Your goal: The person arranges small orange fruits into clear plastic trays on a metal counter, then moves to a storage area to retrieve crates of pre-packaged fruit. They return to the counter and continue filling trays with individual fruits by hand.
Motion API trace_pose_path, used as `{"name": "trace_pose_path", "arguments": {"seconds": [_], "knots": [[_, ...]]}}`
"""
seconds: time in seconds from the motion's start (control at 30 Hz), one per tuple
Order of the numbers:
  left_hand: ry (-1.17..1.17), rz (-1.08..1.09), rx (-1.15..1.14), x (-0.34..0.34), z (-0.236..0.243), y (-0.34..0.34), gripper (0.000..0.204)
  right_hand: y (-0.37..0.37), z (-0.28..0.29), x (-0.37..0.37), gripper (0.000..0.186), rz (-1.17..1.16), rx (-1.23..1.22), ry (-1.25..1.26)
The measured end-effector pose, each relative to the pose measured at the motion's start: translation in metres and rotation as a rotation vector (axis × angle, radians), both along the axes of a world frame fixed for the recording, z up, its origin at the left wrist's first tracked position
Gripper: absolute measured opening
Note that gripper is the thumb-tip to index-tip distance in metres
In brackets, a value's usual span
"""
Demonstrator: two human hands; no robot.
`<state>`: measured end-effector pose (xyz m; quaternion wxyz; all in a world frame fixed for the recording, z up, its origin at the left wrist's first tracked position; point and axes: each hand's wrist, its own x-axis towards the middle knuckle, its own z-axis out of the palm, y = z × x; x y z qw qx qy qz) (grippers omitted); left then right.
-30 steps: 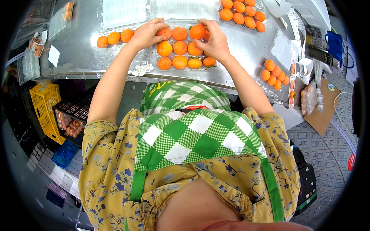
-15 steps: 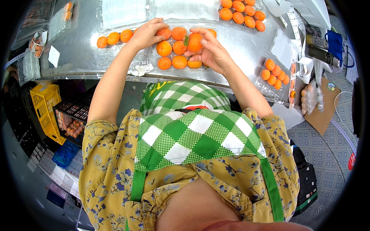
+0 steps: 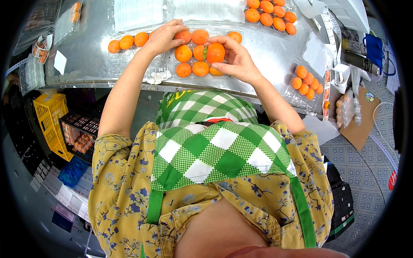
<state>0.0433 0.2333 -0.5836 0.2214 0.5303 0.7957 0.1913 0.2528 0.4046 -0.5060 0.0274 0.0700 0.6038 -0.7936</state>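
My right hand pinches an orange persimmon between thumb and fingers, its green calyx facing left. The fruit is held over the right part of a clear plastic tray that holds several more persimmons in rows. At the tray's upper left, my left hand curls its thumb and fingers round a persimmon lying there. Left of that hand, a row of persimmons sits in another clear tray, partly covered by my wrist.
Filled trays of persimmons stand at the far right and near right of the metal table. White-lined clear trays lie at the back. A yellow crate and a black crate stand below left.
My right hand has turned the persimmon and shifted it slightly left and down, uncovering a fruit at the tray's upper right. My left hand stays in place.
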Motion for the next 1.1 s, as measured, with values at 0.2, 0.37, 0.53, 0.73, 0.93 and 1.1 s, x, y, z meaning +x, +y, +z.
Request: {"name": "trace_pose_path", "arguments": {"seconds": [0.2,0.37,0.53,0.73,0.93,1.1], "knots": [[0.01,-0.002,0.003,0.001,0.0,0.0,0.042,0.005,-0.002,-0.001,0.038,-0.122,-0.308,-0.129],[-0.012,0.016,-0.004,0.003,0.005,0.002,0.043,0.01,-0.009,0.003,0.033,-0.141,-0.245,-0.181],[0.003,0.007,-0.012,0.002,0.004,0.001,0.043,0.012,-0.014,0.005,0.032,-0.141,-0.177,-0.226],[-0.004,-0.002,0.004,0.002,0.009,0.001,0.048,0.013,-0.018,0.005,0.033,-0.141,-0.127,-0.254],[-0.027,-0.036,0.018,-0.001,0.005,0.0,0.053,0.015,-0.022,0.006,0.034,-0.143,-0.087,-0.261],[-0.031,-0.02,0.003,0.0,0.011,0.001,0.051,0.017,-0.024,0.007,0.04,-0.102,-0.042,-0.23]]}}
